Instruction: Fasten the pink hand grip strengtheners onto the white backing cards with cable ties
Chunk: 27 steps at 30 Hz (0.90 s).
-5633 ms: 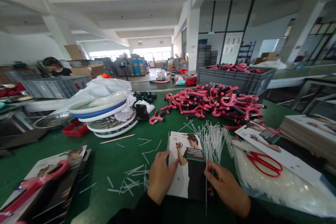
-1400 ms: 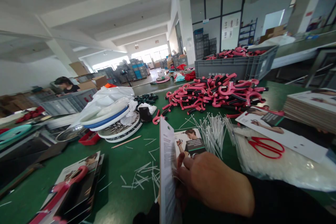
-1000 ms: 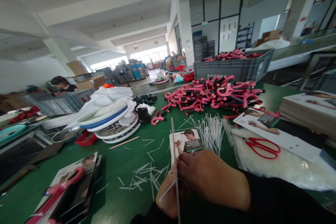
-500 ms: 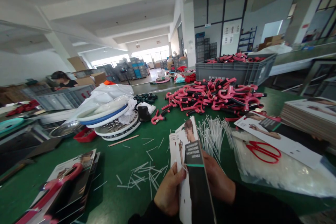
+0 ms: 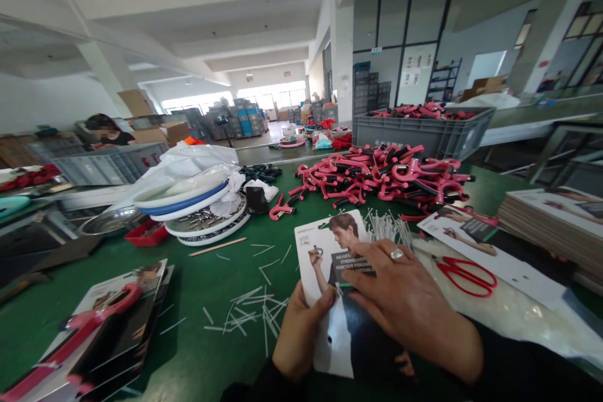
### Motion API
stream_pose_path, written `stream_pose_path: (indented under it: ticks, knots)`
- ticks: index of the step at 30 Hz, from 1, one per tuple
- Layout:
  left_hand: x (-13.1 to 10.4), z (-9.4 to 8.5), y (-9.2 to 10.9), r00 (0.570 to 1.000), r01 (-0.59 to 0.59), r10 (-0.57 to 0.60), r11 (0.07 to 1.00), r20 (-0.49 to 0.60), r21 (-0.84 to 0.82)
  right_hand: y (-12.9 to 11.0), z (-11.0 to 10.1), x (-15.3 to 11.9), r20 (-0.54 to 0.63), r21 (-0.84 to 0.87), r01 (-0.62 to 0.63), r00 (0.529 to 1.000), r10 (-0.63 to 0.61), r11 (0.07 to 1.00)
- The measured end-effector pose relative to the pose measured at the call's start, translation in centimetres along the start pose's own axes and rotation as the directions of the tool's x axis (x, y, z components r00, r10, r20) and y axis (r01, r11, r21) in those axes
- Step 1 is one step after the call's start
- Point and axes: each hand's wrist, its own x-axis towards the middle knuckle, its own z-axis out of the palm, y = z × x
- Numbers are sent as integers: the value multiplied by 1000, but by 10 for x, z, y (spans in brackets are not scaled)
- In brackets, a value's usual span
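Note:
In front of me my left hand [image 5: 299, 333] grips a printed cardboard packaging card [image 5: 336, 345] by its left edge, thumb on the front. The card faces me, and a small white bit shows by the thumb. My right hand [image 5: 414, 314], with a ring on one finger, lies across the card's right side, fingers stretched out over the dark print. Behind the card stands a bunch of white cable ties [image 5: 391, 226]. To the left, a pink-and-black hand grip strengthener [image 5: 103, 320] rests on stacked cards.
Cut white strips [image 5: 249, 311] and a pencil [image 5: 217, 247] lie on the green table [image 5: 188, 358]. Beyond is a heap of pink grips [image 5: 377, 179] before a grey crate [image 5: 424, 135]. Red scissors [image 5: 471, 276] and a card stack [image 5: 556, 226] are at right. A person [image 5: 110, 132] sits far left.
The card has turned from edge-on to face me. My right hand has moved from behind its right edge to over its front. My left hand still holds it.

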Motion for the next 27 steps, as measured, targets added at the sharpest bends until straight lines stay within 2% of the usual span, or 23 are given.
stream_pose_path:
  ticks: [2,6,10,12,14,17,18,19,20,22,24,27]
  knots:
    - [0,-1,0,1000,-23,23,1000,5,15,-1,9,1,-25,12,11,1000,-11,1000]
    - [1,-3,0,999,-38,39,998,-2,47,3,23,-2,-148,114,10,989,7,993]
    - [4,-3,-1,999,-32,36,995,-38,90,6,23,-2,-284,258,53,959,23,965]
    - [6,-2,0,998,-49,52,995,-40,85,9,21,-2,-282,308,46,958,45,950]
    - [8,-3,3,997,-41,46,997,-61,70,19,21,-1,-283,373,-1,952,115,928]
    - [12,-12,11,989,-37,44,998,-140,50,45,28,2,-329,420,-212,870,366,882]
    - [14,-16,16,984,-42,49,998,-171,45,54,33,3,-295,381,-294,860,417,877]
    - [15,-21,20,979,-44,51,998,-197,38,63,38,6,-209,305,-358,879,428,883]
    - [16,-26,25,975,-38,44,999,-217,31,70,45,9,-73,210,-380,913,402,901]
    - [19,-36,34,967,-1,2,1000,-256,7,80,60,16,142,111,-347,933,330,931]
    - [20,-44,40,956,33,-37,999,-291,-18,84,76,24,244,71,-329,921,303,942]
    - [20,-51,42,944,63,-68,998,-322,-27,90,96,40,338,-33,-393,861,381,919]
